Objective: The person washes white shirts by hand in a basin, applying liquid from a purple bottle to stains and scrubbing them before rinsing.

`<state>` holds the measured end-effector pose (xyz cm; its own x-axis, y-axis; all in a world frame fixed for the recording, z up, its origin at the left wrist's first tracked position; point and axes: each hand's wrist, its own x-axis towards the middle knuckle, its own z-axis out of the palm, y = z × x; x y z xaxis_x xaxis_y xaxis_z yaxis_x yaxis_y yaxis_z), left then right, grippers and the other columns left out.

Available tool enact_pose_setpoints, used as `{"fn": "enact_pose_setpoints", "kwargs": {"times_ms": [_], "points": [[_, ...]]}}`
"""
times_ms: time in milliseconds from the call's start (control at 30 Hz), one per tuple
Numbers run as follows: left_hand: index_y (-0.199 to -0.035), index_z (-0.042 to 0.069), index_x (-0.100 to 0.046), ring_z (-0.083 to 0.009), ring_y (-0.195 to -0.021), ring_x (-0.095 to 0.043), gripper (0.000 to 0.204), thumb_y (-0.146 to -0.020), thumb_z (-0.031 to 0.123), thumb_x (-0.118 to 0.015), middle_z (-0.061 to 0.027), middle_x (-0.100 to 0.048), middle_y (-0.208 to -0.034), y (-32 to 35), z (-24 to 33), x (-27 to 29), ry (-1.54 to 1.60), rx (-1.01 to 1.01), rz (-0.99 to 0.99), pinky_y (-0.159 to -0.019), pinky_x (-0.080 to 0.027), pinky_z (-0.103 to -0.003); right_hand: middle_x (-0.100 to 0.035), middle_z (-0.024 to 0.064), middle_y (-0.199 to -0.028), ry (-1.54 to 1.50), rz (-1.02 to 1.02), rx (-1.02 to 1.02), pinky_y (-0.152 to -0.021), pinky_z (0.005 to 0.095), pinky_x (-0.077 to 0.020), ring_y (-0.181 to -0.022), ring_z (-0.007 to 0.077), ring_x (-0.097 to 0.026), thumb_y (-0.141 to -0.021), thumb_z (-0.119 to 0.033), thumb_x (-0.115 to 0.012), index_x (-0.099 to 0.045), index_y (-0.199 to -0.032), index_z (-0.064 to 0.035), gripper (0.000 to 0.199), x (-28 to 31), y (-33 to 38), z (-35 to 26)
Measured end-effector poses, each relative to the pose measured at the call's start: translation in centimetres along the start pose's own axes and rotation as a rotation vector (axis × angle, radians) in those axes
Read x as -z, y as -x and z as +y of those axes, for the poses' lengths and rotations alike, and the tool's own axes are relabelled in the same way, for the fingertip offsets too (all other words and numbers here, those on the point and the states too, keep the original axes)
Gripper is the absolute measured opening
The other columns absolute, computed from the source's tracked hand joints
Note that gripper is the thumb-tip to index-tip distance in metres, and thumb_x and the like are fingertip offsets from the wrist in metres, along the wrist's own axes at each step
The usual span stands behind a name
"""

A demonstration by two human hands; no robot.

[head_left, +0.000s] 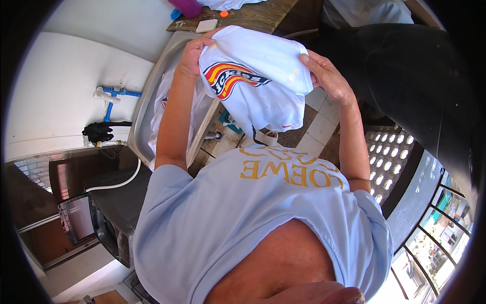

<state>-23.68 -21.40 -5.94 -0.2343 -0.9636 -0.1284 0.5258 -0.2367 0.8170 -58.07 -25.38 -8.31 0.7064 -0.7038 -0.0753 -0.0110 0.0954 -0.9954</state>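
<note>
White shirt (258,76) (lower part hidden) between hands

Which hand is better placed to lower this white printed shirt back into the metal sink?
Probably left: the left hand grips the white printed shirt directly above the metal sink; the right hand is farther away.

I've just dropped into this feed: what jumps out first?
A white shirt with a red, orange and yellow curved emblem, held up at top centre by the left hand and right hand, one at each side. Under it on the left runs a metal sink with more white cloth inside. Blue pipes stand out on the white wall further left.
</note>
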Motion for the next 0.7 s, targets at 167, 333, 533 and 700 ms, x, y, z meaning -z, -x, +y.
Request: {"fn": "enact_pose_setpoints", "kwargs": {"times_ms": [167,333,533,700], "points": [[-0.132,-0.005,-0.045,-0.0285,-0.109,-0.059,0.054,-0.081,0.01,-0.046,-0.0191,-0.056,-0.126,-0.9,0.1,-0.1,-0.008,0.013,0.005,-0.096,-0.047,-0.037,-0.067,0.0025,-0.094,-0.103,-0.021,-0.027,-0.059,0.023,-0.0545,-0.073,0.0079,-0.063,-0.095,-0.046,-0.047,-0.054,-0.129,-0.0104,0.049,0.2,0.1,0.4],[-0.132,-0.004,-0.045,-0.0286,-0.108,-0.059,0.054,-0.08,0.01,-0.046,-0.0189,-0.056,-0.125,-1.7,-0.3,0.3,-0.023,0.03,0.021,-0.096,-0.047,-0.037,-0.066,0.0015,-0.088,-0.049,-0.008,-0.025,-0.059,0.0212,-0.0535,-0.07,0.0072,-0.062,-0.096,-0.045,-0.046,-0.055,-0.126,-0.0097,0.048,0.9,0.0,0.8],[-0.132,-0.005,-0.045,-0.0293,-0.108,-0.059,0.054,-0.08,0.011,-0.047,-0.019,-0.056,-0.126,-1.5,-0.3,-0.2,-0.006,0.006,0.001,-0.095,-0.047,-0.037,-0.059,-0.0045,-0.078,-0.049,0.017,-0.016,-0.06,0.0178,-0.0484,-0.066,0.0018,-0.054,-0.096,-0.037,-0.049,-0.06,-0.111,-0.0056,0.036,1.3,-0.1,0.1],[-0.131,-0.005,-0.045,-0.0262,-0.105,-0.061,0.054,-0.08,0.01,-0.05,-0.0184,-0.058,-0.123,0.2,0.0,-2.1,-0.123,-0.028,0.076,-0.094,-0.048,-0.035,-0.055,-0.007,-0.074,-0.086,-0.007,0.021,-0.055,0.0164,-0.0395,-0.063,0.0008,-0.048,-0.096,-0.03,-0.051,-0.061,-0.097,-0.0081,0.024,2.9,-1.7,-0.8]]}}
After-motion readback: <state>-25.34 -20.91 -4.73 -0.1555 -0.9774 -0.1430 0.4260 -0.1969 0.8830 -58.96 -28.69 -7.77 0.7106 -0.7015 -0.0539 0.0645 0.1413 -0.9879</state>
